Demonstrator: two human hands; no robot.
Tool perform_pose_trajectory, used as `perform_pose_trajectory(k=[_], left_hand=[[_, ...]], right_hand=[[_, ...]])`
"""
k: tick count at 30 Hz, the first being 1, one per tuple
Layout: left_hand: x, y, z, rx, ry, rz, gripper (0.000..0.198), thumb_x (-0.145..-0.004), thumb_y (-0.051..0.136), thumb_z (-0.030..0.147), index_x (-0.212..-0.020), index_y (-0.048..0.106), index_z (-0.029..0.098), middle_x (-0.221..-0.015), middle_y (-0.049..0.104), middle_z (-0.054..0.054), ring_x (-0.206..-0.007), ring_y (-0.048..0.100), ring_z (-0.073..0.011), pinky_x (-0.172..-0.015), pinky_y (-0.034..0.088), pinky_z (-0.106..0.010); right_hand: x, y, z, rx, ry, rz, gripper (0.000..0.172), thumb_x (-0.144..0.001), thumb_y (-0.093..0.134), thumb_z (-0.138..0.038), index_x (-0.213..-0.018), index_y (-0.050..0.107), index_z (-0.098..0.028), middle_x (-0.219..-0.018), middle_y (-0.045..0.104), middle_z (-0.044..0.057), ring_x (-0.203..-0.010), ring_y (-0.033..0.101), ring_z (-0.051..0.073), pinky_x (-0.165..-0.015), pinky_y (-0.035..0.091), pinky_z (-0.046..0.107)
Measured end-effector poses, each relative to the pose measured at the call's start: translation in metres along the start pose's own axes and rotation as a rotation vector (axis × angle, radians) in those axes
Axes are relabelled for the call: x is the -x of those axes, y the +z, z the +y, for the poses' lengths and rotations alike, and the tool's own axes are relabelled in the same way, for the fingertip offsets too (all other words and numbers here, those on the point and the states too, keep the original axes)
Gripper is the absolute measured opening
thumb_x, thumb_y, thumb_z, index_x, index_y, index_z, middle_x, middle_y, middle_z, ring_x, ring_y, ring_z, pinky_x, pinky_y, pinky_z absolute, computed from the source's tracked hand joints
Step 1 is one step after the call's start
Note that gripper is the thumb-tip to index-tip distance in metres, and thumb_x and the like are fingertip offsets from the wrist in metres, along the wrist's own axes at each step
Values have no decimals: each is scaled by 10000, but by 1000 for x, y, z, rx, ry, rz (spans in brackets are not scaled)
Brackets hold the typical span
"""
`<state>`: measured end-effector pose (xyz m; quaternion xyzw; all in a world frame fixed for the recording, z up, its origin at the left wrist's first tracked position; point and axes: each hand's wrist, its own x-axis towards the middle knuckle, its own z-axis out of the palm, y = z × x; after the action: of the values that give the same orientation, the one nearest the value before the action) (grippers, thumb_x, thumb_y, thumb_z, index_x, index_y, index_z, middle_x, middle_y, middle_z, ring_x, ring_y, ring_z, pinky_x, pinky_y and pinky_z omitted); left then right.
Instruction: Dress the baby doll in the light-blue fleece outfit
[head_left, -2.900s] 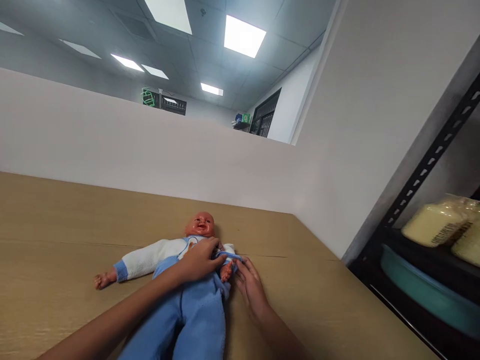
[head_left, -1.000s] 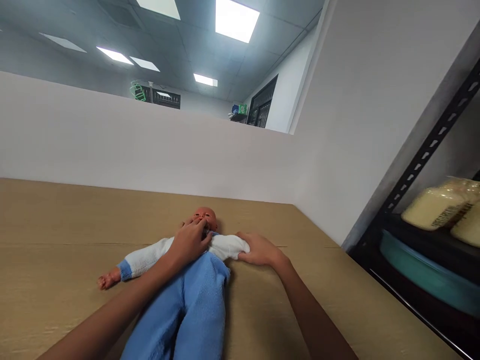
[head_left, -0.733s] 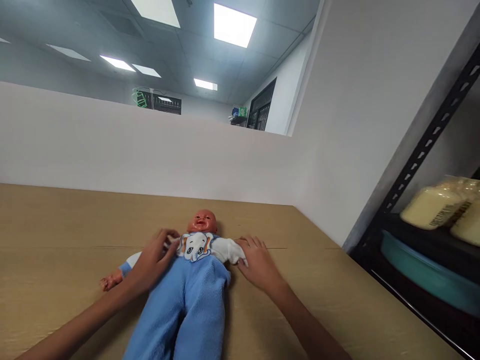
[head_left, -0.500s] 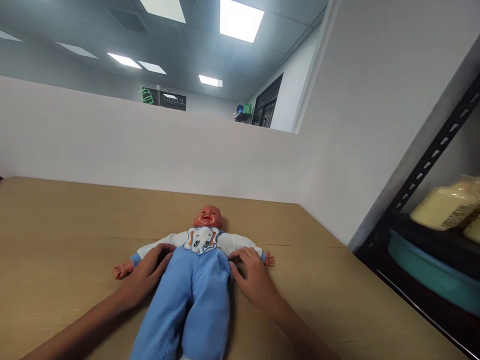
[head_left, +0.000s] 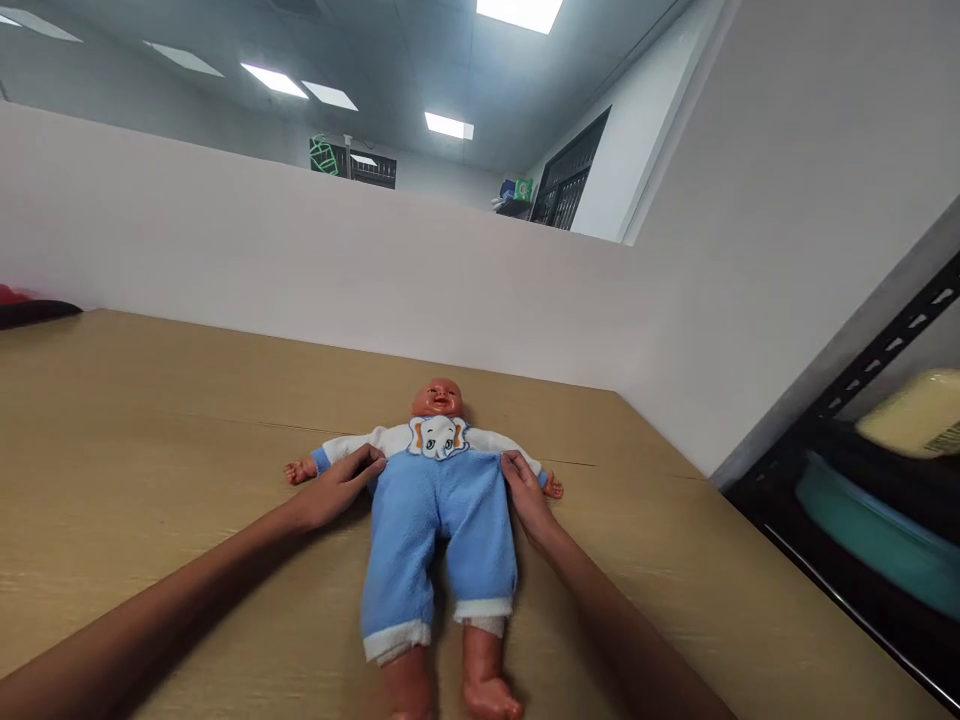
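A baby doll (head_left: 439, 398) lies on its back on the brown tabletop (head_left: 225, 400), head away from me and bare feet towards me. It wears a white long-sleeved top with an elephant face (head_left: 439, 438) on the chest, and blue fleece trousers (head_left: 420, 510) with white cuffs. My left hand (head_left: 341, 485) pinches the trousers' waist at the left side. At the right side my right hand (head_left: 527, 490) is closed on the same waistband, which is stretched sideways between both hands. The doll's arms lie spread out on either side.
A low white partition (head_left: 315, 260) runs behind the table and meets a wall on the right. At the right stands a black shelf rack (head_left: 885, 350) with a teal basin (head_left: 870, 530) and a yellow package (head_left: 915, 415). A dark and red item (head_left: 30, 308) shows at the far left.
Both hands have gone from resting beside the doll's waist to gripping the trousers' waistband and drawing it wide. My view has shifted, so the doll's feet now show.
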<state>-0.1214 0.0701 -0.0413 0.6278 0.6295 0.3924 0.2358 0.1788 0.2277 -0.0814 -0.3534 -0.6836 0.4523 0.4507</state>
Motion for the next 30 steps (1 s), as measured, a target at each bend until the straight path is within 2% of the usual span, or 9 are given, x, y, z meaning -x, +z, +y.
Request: perform_pose_trajectory(k=[4, 8, 12, 14, 18, 23, 25, 27, 30], left_hand=[[-3, 8, -3, -52, 21, 69, 402, -1021, 410, 626, -963, 548, 252, -938, 653, 0, -924, 618, -241, -924, 535, -394], [-4, 17, -6, -87, 61, 185, 353, -1034, 388, 560, -998, 540, 243, -988, 676, -57, -943, 641, -273, -949, 547, -459], [4, 21, 4, -122, 173, 321, 386, -1051, 413, 499, -1266, 560, 214, -1327, 637, -159, -1274, 578, -334, -1166, 445, -558], [11, 22, 12, -154, 285, 265, 433, -1073, 433, 468, -1431, 537, 247, -1520, 558, -150, -1443, 481, -338, -1259, 356, -563], [20, 21, 24, -235, 398, 24, 450, -1104, 422, 410, -1539, 525, 355, -1613, 541, -62, -1497, 469, -301, -1297, 340, -517], [18, 15, 22, -287, 419, 17, 429, -1100, 424, 423, -1487, 593, 344, -1543, 617, -61, -1417, 551, -302, -1242, 414, -508], [14, 13, 25, -268, 414, 53, 403, -1097, 417, 438, -1408, 644, 321, -1480, 656, -73, -1367, 583, -306, -1212, 438, -509], [7, 14, 36, -228, 407, 90, 358, -1092, 425, 452, -1266, 691, 287, -1359, 705, -84, -1281, 623, -302, -1172, 463, -499], [-12, 22, 67, -194, 412, 152, 319, -1094, 420, 451, -1106, 671, 253, -1204, 732, -88, -1184, 649, -289, -1100, 500, -462]], right_hand=[[3, -7, -4, 179, -62, 83, 483, -920, 570, -700, -897, 640, -223, -863, 662, 60, -835, 623, 266, -903, 541, 451], [14, -4, -28, 303, -197, 134, 326, -968, 595, -488, -1102, 698, -208, -1163, 703, 152, -1100, 633, 325, -1085, 485, 544], [22, 7, -60, 411, -485, -181, 477, -1023, 545, -296, -1500, 565, -279, -1508, 627, 100, -1428, 537, 266, -1266, 373, 494], [23, 9, -69, 484, -578, -321, 498, -1040, 498, -235, -1530, 554, -303, -1527, 632, 74, -1447, 539, 252, -1279, 362, 505], [26, 2, -68, 537, -593, -364, 401, -1030, 507, -201, -1353, 717, -316, -1417, 729, 55, -1363, 629, 262, -1291, 322, 570], [34, 2, -63, 361, -494, -376, 338, -1073, 492, -352, -1277, 756, -300, -1393, 748, 57, -1351, 649, 255, -1295, 303, 540], [33, 3, -62, 230, -406, -233, 358, -1073, 481, -446, -1148, 787, -276, -1250, 799, 63, -1230, 704, 258, -1200, 418, 474], [28, 0, -59, 104, -313, 55, 410, -1060, 458, -529, -1014, 756, -252, -1062, 798, 66, -1029, 722, 246, -1020, 509, 399], [17, -11, -46, 9, -226, 426, 419, -1046, 391, -589, -927, 612, -254, -902, 699, 44, -846, 633, 223, -859, 494, 346]])
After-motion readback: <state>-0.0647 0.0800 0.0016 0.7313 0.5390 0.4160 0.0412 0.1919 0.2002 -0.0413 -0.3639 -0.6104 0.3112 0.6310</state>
